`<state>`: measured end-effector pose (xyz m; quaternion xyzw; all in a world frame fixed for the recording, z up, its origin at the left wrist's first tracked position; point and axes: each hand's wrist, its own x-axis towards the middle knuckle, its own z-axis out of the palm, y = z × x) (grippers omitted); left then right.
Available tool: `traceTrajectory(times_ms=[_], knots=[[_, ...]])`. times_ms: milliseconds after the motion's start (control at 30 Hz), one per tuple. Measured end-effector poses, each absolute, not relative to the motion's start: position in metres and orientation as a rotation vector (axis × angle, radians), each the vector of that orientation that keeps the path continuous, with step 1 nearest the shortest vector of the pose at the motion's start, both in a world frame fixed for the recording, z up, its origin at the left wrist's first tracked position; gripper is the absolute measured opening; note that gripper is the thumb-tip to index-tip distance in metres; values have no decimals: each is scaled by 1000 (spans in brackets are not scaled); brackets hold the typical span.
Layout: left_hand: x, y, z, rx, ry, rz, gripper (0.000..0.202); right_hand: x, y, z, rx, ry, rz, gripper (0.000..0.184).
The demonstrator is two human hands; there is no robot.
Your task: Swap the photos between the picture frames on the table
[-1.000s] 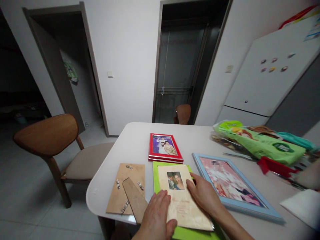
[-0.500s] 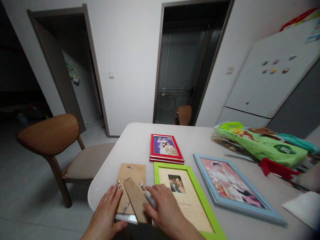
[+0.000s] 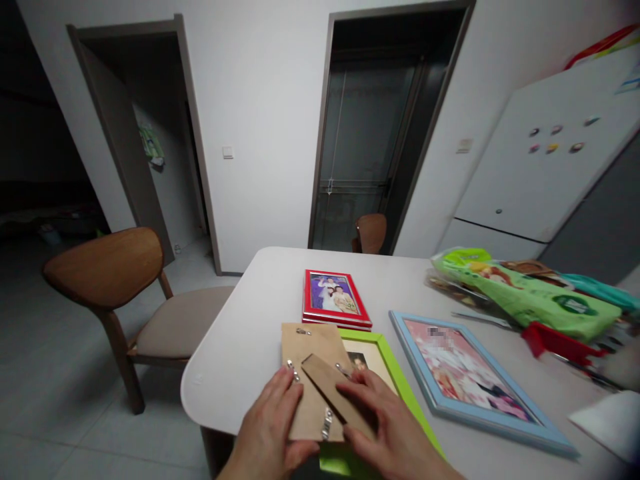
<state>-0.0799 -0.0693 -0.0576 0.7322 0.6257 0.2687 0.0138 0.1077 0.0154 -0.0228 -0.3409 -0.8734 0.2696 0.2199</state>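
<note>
A brown photo-frame backing board (image 3: pixel 316 343) with metal clips and an easel leg (image 3: pixel 320 375) is between my hands, above the left part of the green photo frame (image 3: pixel 387 350). My left hand (image 3: pixel 273 420) grips its left edge, the thumb at the near edge. On the other side my right hand (image 3: pixel 387 420) holds the right edge, its fingers over the leg. The board covers most of the frame's inside; part of a small photo (image 3: pixel 358 361) shows past it. Whether anything lies under the board is hidden.
Behind the green frame lies a red photo frame (image 3: pixel 336 315); a light blue one (image 3: pixel 430 393) is at the right. Green packaging (image 3: pixel 565 300), a red item (image 3: pixel 555 347) and a white sheet (image 3: pixel 613 423) are farther right. A wooden chair (image 3: pixel 107 267) stands left of the table (image 3: pixel 240 333).
Both hands have carried the backing board rightward from the table's left side to over the green frame. My view has shifted slightly. The other frames stay where they were.
</note>
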Motion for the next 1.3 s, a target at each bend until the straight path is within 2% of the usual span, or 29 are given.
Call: traceTrajectory(times_ms=[233,433,700,933,1100,1300], knots=[[-17,-41,-51,2159,1782,535,60,175,32,-47,-1227,-2436,687,40],[-16,-29,-51,2113,1813,518,43,173,44,-63,-1207,-2458,471,38],[-20,-31,-48,2129,1827,511,34,169,48,-67,-1145,-2423,417,33],[-26,-38,-59,2245,1644,599,52,166,81,-64,-1340,-2362,338,25],[-27,-35,-65,2228,1657,582,44,160,87,-62,-1352,-2407,320,22],[-27,-34,-59,2203,1659,536,44,158,90,-63,-1411,-2406,347,22]])
